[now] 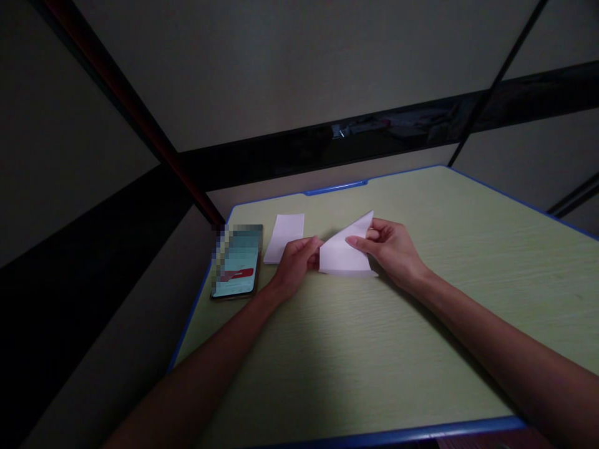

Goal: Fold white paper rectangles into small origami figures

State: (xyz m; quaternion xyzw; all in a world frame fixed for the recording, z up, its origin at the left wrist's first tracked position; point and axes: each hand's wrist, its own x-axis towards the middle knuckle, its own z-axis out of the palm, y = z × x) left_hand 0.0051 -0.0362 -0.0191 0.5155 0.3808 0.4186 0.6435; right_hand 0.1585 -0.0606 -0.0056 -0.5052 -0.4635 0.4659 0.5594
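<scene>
A white sheet of paper (344, 252), folded into a triangle, is held just above the green table (374, 349). My left hand (296, 265) pinches its left corner with closed fingers. My right hand (392, 248) grips the paper's right side, thumb on top and fingers curled behind the raised point. Both hands are closed on the same sheet.
A second white paper strip (284, 237) lies flat behind my left hand. A phone (236, 262) with a lit screen rests near the table's left edge. The table has a blue rim (337, 186). Dark bed-frame bars and a wall stand behind.
</scene>
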